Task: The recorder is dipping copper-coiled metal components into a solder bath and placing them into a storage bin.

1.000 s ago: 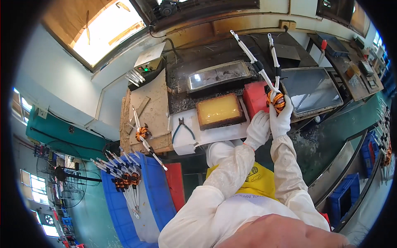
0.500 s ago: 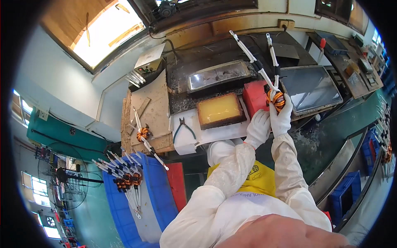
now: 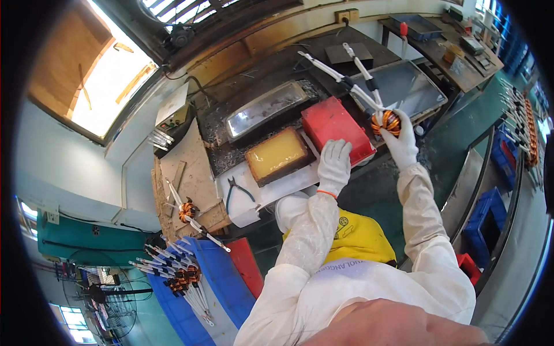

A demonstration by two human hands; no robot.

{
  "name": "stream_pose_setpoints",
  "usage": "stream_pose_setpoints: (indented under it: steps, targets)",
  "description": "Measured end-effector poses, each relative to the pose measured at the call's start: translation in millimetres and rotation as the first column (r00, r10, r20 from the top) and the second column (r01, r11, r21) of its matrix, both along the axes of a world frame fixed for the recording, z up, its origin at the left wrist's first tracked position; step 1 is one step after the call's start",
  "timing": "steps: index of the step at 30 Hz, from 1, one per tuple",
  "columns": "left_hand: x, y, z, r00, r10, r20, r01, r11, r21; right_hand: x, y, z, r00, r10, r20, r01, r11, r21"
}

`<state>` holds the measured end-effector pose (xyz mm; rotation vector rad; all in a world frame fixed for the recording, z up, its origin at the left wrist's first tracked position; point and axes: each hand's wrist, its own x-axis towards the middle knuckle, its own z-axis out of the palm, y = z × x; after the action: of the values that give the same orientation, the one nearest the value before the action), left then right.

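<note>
My right hand [image 3: 405,141], in a white glove, is closed around a toroidal coil [image 3: 385,122] wound with orange-brown wire. Its white-sleeved leads [image 3: 358,89] with black bands and metal lugs point away from me, over the grey-topped tray. My left hand [image 3: 334,164], also gloved, lies at the near edge of a red plastic box [image 3: 336,128]. Its fingers are stretched out against the box and nothing shows in them. Left of the box stands a dark-rimmed tray of yellow liquid [image 3: 278,154]. Behind that is a rectangular pot with a shiny, silvery surface [image 3: 266,109].
Pliers [image 3: 238,193] lie on white sheeting at the bench's front. Another coil [image 3: 187,212] rests on the left board. A blue bin [image 3: 222,271] at lower left holds several coils. A grey-topped tray [image 3: 412,86] is at right; a control box [image 3: 172,109] stands back left.
My right hand has carried the coil rightward, away from the red box. My left hand has left the coil and is now at the box's near edge. The whole view has turned.
</note>
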<state>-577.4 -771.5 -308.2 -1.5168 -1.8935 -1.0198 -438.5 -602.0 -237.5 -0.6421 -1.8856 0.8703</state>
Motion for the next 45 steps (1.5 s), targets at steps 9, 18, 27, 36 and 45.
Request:
stream_pose_setpoints:
  steps: [9, 18, 27, 36, 45]
  targets:
    - [0.1, -0.1, -5.2, 0.997, 0.061, -0.056, -0.063, 0.997, -0.044, 118.1, 69.6, 7.9, 0.886, -0.159, 0.436, 0.219, 0.972, -0.09]
    - [1.0, 0.7, -5.7, 0.998, 0.053, -0.033, -0.054, 0.998, -0.035, 155.4, 91.9, 17.7, 0.703, -0.16, 0.693, 0.299, 0.951, -0.084]
    - [-0.7, 1.7, -7.6, 0.994, 0.076, -0.079, -0.081, 0.994, -0.069, 151.5, 104.9, 10.9, 0.658, -0.118, 0.744, 0.26, 0.962, -0.078]
    - [-0.3, 0.9, -3.5, 0.999, 0.025, -0.042, -0.027, 0.997, -0.068, 189.8, 121.2, 38.7, 0.709, -0.224, 0.669, 0.186, 0.974, 0.129]
    - [-0.7, 2.6, -1.1, 0.995, 0.014, -0.102, -0.021, 0.998, -0.062, 346.3, 150.0, 73.1, 0.399, -0.666, 0.631, 0.44, 0.742, 0.505]
